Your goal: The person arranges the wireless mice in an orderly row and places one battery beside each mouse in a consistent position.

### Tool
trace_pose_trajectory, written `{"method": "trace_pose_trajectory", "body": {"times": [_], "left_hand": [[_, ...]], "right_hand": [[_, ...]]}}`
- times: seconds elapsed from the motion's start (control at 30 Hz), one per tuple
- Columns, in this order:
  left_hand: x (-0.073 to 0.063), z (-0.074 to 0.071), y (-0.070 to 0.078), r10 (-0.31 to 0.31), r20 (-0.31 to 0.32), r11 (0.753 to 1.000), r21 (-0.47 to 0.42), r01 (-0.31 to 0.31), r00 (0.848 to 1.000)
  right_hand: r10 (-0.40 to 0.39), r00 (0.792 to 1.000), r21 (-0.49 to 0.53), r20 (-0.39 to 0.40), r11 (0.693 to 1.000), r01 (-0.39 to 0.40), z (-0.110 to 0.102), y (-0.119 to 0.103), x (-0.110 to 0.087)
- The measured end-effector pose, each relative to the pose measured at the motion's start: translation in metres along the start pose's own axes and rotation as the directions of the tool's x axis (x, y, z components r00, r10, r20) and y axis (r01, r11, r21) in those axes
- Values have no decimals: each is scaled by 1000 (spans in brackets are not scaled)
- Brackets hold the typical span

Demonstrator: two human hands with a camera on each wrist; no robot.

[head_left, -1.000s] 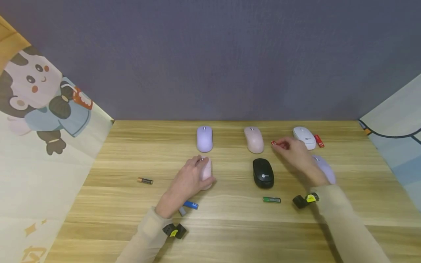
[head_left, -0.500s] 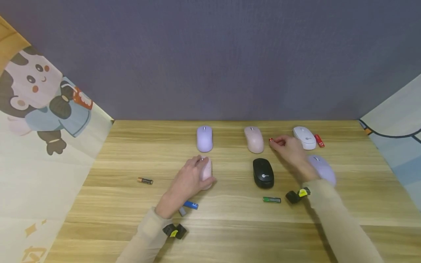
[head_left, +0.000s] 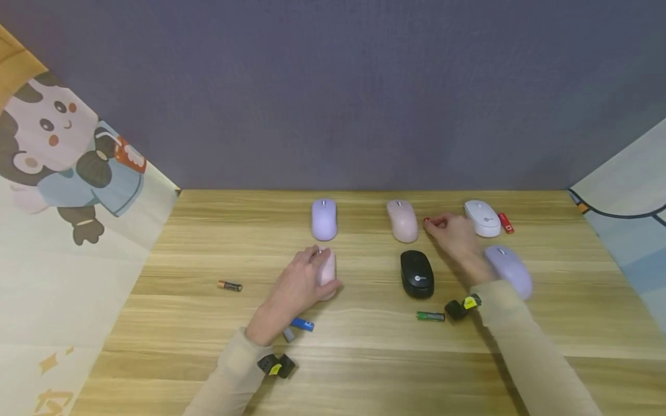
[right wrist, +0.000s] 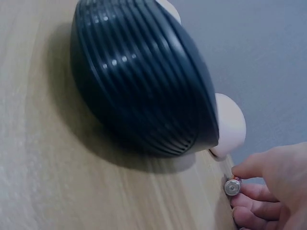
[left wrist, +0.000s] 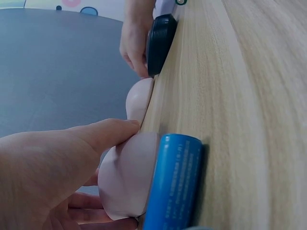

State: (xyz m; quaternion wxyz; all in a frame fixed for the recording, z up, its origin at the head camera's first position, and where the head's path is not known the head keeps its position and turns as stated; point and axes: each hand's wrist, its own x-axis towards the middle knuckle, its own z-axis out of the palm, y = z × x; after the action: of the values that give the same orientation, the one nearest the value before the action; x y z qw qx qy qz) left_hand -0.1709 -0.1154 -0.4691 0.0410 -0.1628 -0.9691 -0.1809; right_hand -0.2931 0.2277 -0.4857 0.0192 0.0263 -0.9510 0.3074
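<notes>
My left hand (head_left: 293,286) grips a pale pink mouse (head_left: 328,268) that sits on the table, thumb on its near side and fingers over its far side. In the left wrist view the thumb lies along the top of this mouse (left wrist: 127,177). Between thumb and fingers my right hand (head_left: 457,238) pinches a small red battery (head_left: 426,219); its silver end shows in the right wrist view, low over the table. That hand is just right of another pink mouse (head_left: 402,221) and behind a black mouse (head_left: 417,274).
A lavender mouse (head_left: 324,219) stands at the back; a second lavender mouse (head_left: 510,271) is beside my right wrist. Right of the hand lie a white mouse (head_left: 482,218) and a red battery (head_left: 506,223). Green (head_left: 430,316), blue (head_left: 303,325) and black-copper (head_left: 230,286) batteries lie nearer.
My right hand has shifted left with the red battery, closer to the back pink mouse, uncovering more of the lavender mouse at right. The left hand stays on its mouse.
</notes>
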Motion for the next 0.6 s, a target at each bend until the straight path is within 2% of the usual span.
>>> {"method": "trace_pose_trajectory", "body": {"times": [0.6], "left_hand": [[0, 2, -1, 5, -4, 1000, 1, -5, 1000]], "right_hand": [[34, 999, 23, -13, 999, -34, 4, -1, 1]]}}
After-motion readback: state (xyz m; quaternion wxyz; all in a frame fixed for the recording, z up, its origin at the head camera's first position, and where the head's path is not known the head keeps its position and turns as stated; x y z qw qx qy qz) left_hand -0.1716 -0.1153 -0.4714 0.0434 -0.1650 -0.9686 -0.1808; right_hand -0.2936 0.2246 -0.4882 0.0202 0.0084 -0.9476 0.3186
